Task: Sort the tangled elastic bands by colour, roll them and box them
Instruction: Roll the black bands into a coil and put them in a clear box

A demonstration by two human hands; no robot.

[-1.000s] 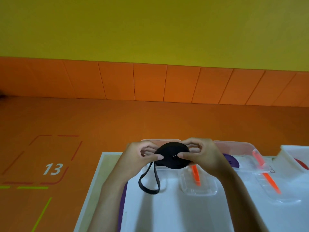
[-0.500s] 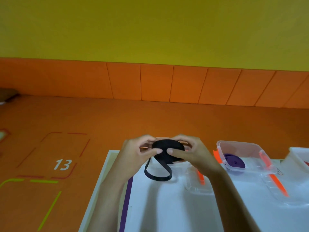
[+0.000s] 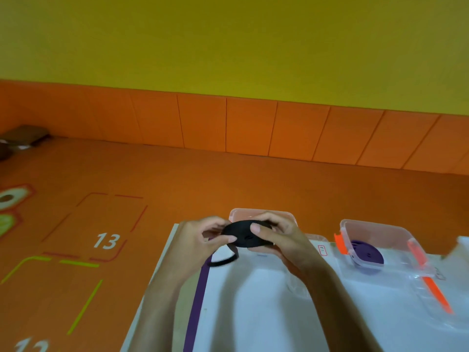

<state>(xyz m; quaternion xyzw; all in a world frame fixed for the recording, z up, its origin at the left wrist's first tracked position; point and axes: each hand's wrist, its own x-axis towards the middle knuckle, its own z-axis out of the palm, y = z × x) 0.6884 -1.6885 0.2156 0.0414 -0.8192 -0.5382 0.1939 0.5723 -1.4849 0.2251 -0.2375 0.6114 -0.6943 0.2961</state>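
A black elastic band roll (image 3: 242, 236) is held flat above the white table (image 3: 253, 313), between both hands. My left hand (image 3: 200, 240) pinches its left edge with thumb and fingers. From the right, my right hand (image 3: 276, 237) grips it, thumb on top. A short loose tail of the black band (image 3: 224, 260) loops down below the roll to the table. Behind my hands stands a clear box (image 3: 253, 213), partly hidden. To the right, another clear box (image 3: 380, 240) holds a purple band roll (image 3: 366, 254).
A purple band (image 3: 196, 301) lies along the table's left edge. A clear lid with an orange clip (image 3: 436, 293) lies at the right, and a white container (image 3: 463, 246) shows at the far right edge. Orange floor with painted numbers surrounds the table.
The loose tail has grown shorter as the roll took it up. The roll tilted from facing me to lying flatter. The camera view shifted left and the boxes slid right.
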